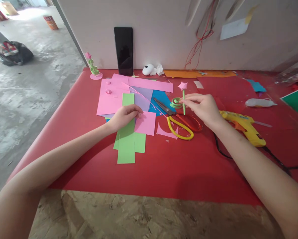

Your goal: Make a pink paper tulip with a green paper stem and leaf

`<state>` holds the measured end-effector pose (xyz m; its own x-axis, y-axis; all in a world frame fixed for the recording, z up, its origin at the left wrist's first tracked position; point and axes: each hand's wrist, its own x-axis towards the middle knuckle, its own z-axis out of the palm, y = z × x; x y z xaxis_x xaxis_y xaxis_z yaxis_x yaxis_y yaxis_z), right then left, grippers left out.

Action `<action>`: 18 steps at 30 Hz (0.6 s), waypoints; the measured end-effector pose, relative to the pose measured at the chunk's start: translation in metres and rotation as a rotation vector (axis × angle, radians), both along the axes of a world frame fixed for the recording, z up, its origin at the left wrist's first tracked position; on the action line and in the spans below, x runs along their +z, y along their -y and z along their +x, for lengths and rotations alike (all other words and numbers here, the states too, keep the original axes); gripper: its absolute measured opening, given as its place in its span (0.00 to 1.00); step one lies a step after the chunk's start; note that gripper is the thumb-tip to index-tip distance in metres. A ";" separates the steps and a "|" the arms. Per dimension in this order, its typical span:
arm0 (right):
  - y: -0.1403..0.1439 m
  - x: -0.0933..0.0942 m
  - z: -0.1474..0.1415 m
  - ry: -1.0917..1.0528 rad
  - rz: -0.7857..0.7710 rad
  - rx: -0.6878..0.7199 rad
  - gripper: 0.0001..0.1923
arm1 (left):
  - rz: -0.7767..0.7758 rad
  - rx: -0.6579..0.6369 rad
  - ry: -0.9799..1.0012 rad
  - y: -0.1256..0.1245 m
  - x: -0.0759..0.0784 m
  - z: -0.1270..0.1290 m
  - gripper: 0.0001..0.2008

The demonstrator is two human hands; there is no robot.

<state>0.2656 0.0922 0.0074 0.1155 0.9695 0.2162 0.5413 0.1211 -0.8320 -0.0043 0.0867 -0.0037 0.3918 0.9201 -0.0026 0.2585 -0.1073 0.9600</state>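
Note:
My right hand is closed, its thumb and fingers pinching the green stem of a paper flower topped by a pink star-shaped bloom. The stem stands upright. Just behind it is a curled green paper strip. My left hand rests on a green paper strip, fingers curled in, their tips at the corner of a pink paper square. Whether those fingers hold anything is hidden. Between my hands lie scissors with yellow and red handles, opened slightly, over blue paper.
A yellow glue gun with a black cord lies right, near a white glue bottle. At the back stand a phone and a white rounded object. A finished paper flower stands at the far-left corner, by pink sheets.

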 end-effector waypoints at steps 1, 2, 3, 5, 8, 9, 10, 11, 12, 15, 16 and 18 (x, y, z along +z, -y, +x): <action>-0.003 -0.002 -0.001 0.010 0.004 0.004 0.05 | 0.005 -0.003 -0.004 0.000 0.000 0.000 0.08; -0.006 -0.003 -0.002 0.017 0.004 0.007 0.05 | 0.010 -0.006 -0.009 0.000 0.000 0.000 0.09; -0.009 -0.005 -0.003 0.021 0.000 0.008 0.05 | 0.017 -0.009 -0.013 0.000 -0.001 0.000 0.09; -0.012 -0.005 -0.005 0.018 -0.016 0.005 0.05 | 0.035 -0.014 -0.022 -0.001 -0.002 -0.001 0.08; -0.008 0.003 -0.009 -0.019 -0.047 0.016 0.05 | 0.078 -0.003 -0.035 -0.002 -0.001 -0.002 0.07; -0.003 0.008 -0.012 -0.041 -0.060 0.030 0.05 | 0.098 0.004 -0.038 -0.001 0.000 -0.001 0.07; 0.003 0.014 -0.015 -0.067 -0.076 0.051 0.06 | 0.119 0.012 -0.040 0.000 0.002 -0.001 0.07; 0.009 0.021 -0.019 -0.095 -0.095 0.074 0.06 | 0.137 0.017 -0.041 0.002 0.005 -0.001 0.07; 0.017 0.028 -0.023 -0.121 -0.115 0.106 0.06 | 0.160 0.017 -0.039 0.005 0.008 0.000 0.08; 0.041 0.047 -0.036 -0.171 -0.179 0.228 0.07 | 0.264 -0.036 -0.002 0.017 0.021 0.005 0.11; 0.048 0.052 -0.040 -0.200 -0.195 0.296 0.08 | 0.308 -0.069 0.017 0.022 0.025 0.007 0.12; 0.061 0.058 -0.046 -0.209 -0.192 0.367 0.08 | 0.375 -0.123 0.045 0.032 0.034 0.011 0.13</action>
<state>0.2193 0.0315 0.0654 -0.2209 0.9746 0.0375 0.3094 0.1065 -0.9450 0.0064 0.0550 0.0304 0.4909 0.8001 0.3448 0.1804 -0.4805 0.8583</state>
